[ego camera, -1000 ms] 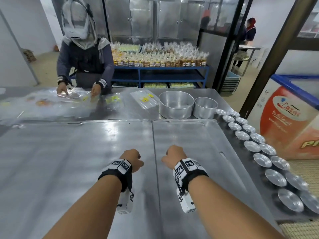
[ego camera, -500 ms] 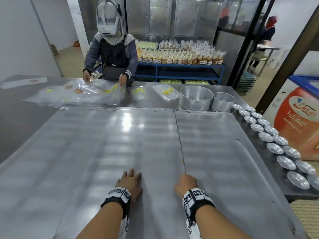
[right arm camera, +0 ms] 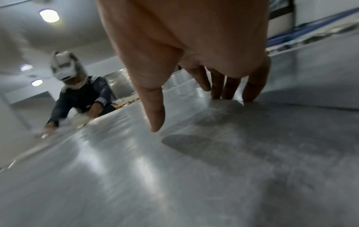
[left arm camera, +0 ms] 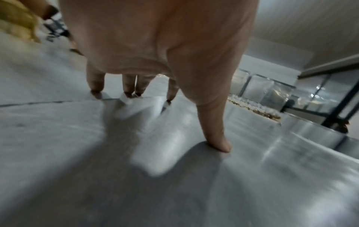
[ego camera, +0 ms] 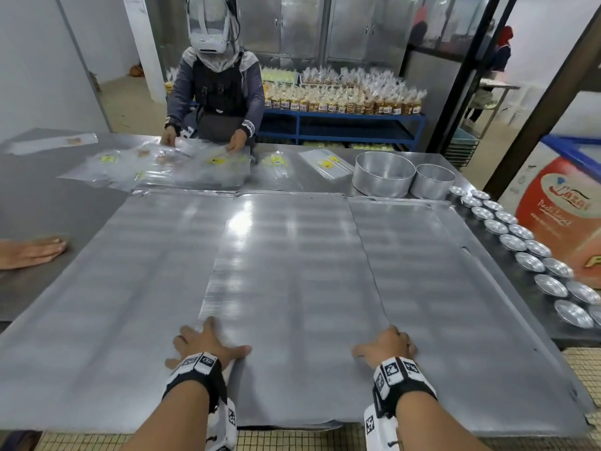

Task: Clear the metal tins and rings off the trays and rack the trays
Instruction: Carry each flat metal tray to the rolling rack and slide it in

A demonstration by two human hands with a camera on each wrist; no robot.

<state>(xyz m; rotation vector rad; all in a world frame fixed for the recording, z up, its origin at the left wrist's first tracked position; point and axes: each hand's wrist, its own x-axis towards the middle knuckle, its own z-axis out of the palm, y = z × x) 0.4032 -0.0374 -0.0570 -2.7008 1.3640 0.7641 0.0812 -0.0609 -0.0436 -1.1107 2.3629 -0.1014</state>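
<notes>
Three flat metal trays cover the table in the head view. The middle tray overlaps the left tray and the right tray. My left hand lies spread on the middle tray's near left corner, and its fingertips press down by the seam. My right hand rests on the near right corner, with its fingertips bent down onto the tray's edge. Neither hand holds anything. Several small metal tins line the table's right edge.
Two round deep tins stand behind the trays. A person across the table handles clear plastic bags. Another person's hand lies on the table at the far left. Racked goods fill a blue shelf behind.
My hands have drawn back from the seam to the near edge and spread apart. The left hand went from a fist to flat. The view has pulled back to show a third tray.
</notes>
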